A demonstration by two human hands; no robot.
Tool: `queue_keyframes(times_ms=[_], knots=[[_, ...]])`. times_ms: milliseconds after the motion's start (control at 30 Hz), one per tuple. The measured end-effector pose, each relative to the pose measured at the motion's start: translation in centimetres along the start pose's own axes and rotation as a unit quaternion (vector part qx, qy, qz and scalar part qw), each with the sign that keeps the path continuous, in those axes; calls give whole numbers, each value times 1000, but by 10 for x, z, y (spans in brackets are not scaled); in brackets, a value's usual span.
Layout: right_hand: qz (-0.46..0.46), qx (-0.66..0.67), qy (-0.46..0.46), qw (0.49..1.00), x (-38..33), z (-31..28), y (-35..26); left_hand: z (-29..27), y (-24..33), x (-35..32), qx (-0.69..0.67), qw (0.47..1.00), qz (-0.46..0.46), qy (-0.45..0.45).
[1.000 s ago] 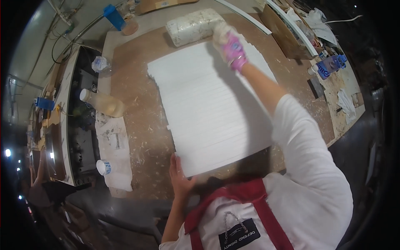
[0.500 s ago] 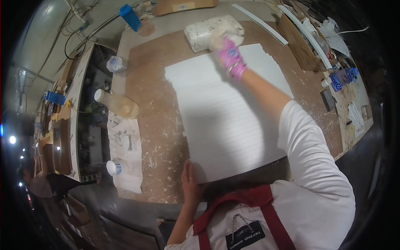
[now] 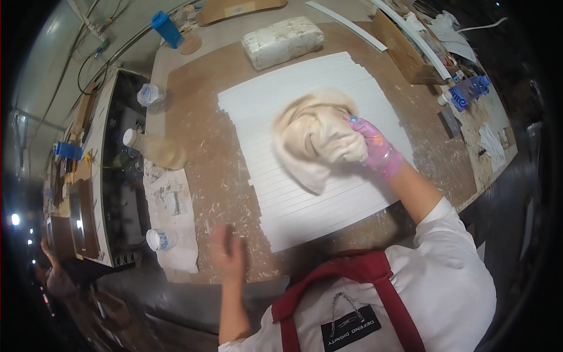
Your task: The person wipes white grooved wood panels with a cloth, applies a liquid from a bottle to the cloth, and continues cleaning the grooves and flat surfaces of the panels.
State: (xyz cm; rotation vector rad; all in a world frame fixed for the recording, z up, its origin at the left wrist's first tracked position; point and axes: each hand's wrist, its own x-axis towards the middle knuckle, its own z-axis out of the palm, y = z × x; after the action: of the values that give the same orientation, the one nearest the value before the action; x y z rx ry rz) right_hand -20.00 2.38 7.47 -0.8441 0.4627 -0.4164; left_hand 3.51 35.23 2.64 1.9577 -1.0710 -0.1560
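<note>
My right hand (image 3: 380, 146), in a pink glove, is closed on a bunched cream cloth (image 3: 319, 132). The cloth hangs over the middle of a white panel (image 3: 281, 202) marked with parallel lines; whether it touches the surface I cannot tell. The panel has stepped side edges and lies on a brown board (image 3: 205, 111) scattered with white flecks. My bare left hand (image 3: 227, 251) is slightly blurred, thumb apart from the fingers and nothing in it. It is at the near left, off the panel's corner.
Beyond the panel sits a white wrapped block (image 3: 282, 44). At left are a bottle of cloudy liquid (image 3: 158, 149), a white-capped container (image 3: 158, 239) and a stained cloth (image 3: 176, 202). An open cardboard box (image 3: 404, 56) and a blue-labelled bottle (image 3: 466, 92) stand at right.
My right hand has come nearer from beside the white block, and the cloth now spreads over the panel. My left hand has left the panel's near left corner and moved left.
</note>
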Motion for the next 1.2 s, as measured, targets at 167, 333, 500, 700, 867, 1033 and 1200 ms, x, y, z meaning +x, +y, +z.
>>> queue_keyframes(times_ms=[167,333,500,700,867,1033,1200], knots=[[-19,205,33,978,-32,-11,8,-2,31,93,-163,981,-56,83],[-27,271,-59,960,-64,14,5,109,95,116,-468,835,-164,-237],[-79,189,-9,979,-98,37,-1,146,122,114,-565,649,-328,-390],[-188,-764,266,557,-226,-50,-15,115,222,98,-404,861,200,-235],[-388,-337,393,762,-269,-29,-38,91,246,2,-240,691,567,-380],[-434,-96,256,858,-295,-10,-27,114,262,-33,-205,593,568,-532],[-422,78,221,876,-300,32,-16,127,283,13,-288,780,315,-458]])
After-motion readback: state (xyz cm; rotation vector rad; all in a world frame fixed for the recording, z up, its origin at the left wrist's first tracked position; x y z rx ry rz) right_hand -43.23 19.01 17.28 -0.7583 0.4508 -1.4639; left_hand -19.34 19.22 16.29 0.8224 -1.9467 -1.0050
